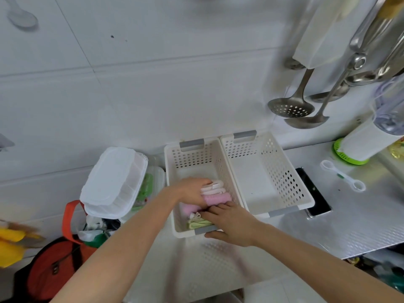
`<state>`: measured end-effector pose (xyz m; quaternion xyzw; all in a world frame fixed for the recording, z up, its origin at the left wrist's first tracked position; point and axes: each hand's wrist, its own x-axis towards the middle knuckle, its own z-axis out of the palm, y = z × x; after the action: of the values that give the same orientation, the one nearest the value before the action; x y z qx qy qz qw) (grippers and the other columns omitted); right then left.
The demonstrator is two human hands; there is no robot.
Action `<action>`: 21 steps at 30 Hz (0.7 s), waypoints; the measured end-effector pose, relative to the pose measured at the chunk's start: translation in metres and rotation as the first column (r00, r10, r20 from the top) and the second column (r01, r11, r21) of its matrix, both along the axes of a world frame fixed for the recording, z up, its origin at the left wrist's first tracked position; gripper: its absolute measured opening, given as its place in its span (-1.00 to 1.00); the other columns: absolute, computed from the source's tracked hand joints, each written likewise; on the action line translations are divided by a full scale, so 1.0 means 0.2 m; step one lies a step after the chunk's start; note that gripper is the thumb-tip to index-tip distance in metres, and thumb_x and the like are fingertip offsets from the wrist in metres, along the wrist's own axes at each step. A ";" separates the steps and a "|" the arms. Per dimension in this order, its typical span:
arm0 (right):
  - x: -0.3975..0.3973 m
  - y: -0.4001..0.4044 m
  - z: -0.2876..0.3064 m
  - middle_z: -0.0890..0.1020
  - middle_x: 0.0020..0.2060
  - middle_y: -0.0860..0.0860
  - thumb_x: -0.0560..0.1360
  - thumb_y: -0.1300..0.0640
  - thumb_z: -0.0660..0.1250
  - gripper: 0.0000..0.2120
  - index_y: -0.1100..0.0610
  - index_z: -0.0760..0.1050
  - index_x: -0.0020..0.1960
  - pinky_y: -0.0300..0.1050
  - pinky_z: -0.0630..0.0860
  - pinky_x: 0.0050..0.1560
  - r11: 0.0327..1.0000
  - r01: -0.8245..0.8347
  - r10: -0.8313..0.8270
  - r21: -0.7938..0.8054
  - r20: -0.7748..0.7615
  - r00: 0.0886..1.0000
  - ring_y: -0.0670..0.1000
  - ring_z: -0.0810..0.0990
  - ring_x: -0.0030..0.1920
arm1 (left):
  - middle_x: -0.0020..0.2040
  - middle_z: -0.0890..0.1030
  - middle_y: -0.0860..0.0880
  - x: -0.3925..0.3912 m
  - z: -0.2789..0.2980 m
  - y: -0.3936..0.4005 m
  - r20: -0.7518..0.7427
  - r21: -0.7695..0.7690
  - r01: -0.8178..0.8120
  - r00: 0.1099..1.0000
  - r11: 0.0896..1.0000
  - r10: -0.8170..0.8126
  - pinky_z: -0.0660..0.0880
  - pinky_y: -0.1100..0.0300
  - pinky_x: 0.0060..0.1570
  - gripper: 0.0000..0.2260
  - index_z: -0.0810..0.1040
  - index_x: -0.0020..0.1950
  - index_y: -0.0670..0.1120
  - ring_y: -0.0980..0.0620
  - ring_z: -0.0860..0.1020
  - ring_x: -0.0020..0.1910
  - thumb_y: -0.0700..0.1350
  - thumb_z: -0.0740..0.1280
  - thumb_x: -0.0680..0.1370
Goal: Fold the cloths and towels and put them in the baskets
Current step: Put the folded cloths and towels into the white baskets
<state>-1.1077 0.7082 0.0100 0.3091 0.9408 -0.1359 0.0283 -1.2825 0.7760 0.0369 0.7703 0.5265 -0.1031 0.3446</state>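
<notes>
Pressing folded cloths (pixel 215 193) in left basket (pixel 188 158), both hands (pixel 192 190) flat, fingers spread

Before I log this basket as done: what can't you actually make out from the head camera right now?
- How many folded cloths are in the left basket: the left hand and right hand cover part of the row.
- Whether the pink cloth is one piece or two: the left hand hides its middle.
- The phone: the right basket partly covers it.
- Yellow items: blurred, cut off by the left edge.
</notes>
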 end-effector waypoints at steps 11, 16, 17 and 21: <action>-0.03 0.41 0.21 0.44 0.37 0.03 0.66 0.07 0.01 -0.63 0.09 0.30 0.43 -0.05 0.18 0.44 0.957 0.261 -0.246 -0.123 0.125 0.961 0.04 0.39 0.36 | 0.54 0.16 0.00 -0.08 0.00 -0.06 0.082 -0.169 -0.126 0.987 0.978 0.142 0.16 0.15 0.44 -0.22 0.05 0.56 -0.06 0.01 0.21 0.48 0.17 0.36 0.49; -0.06 0.44 0.11 0.62 0.08 0.03 0.66 0.04 -0.13 -0.60 0.12 0.44 0.20 0.00 -0.10 0.52 0.989 0.130 -0.100 -0.065 0.338 0.936 0.01 0.55 0.14 | 0.37 0.40 -0.11 -0.06 -0.01 -0.14 -0.177 0.203 0.017 0.984 0.979 0.020 0.25 0.01 0.37 -0.38 0.22 0.49 -0.09 -0.11 0.38 0.32 0.22 0.21 0.54; -0.05 0.44 0.11 0.64 0.01 0.02 0.66 0.05 -0.13 -0.61 0.13 0.45 0.15 0.01 -0.10 0.51 0.993 0.112 -0.092 -0.040 0.349 0.932 0.02 0.57 0.09 | 0.35 0.42 -0.11 -0.07 -0.02 -0.16 -0.226 0.251 0.048 0.974 0.967 0.010 0.21 -0.01 0.39 -0.41 0.24 0.46 -0.11 -0.11 0.39 0.32 0.22 0.19 0.56; -0.05 0.35 0.10 0.62 -0.15 0.01 0.66 0.04 -0.10 -0.63 0.13 0.46 0.04 0.03 -0.14 0.51 0.998 0.033 -0.051 0.052 0.402 0.914 0.05 0.59 -0.02 | 0.33 0.44 -0.11 -0.06 -0.08 -0.21 -0.294 0.295 0.115 0.956 0.948 -0.024 0.32 0.02 0.31 -0.48 0.29 0.42 -0.12 -0.10 0.44 0.28 0.18 0.13 0.59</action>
<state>-1.1179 0.7790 0.0297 0.3512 0.9107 -0.0492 0.2120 -1.2952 0.7340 0.0203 0.8099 0.5526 -0.1421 0.1360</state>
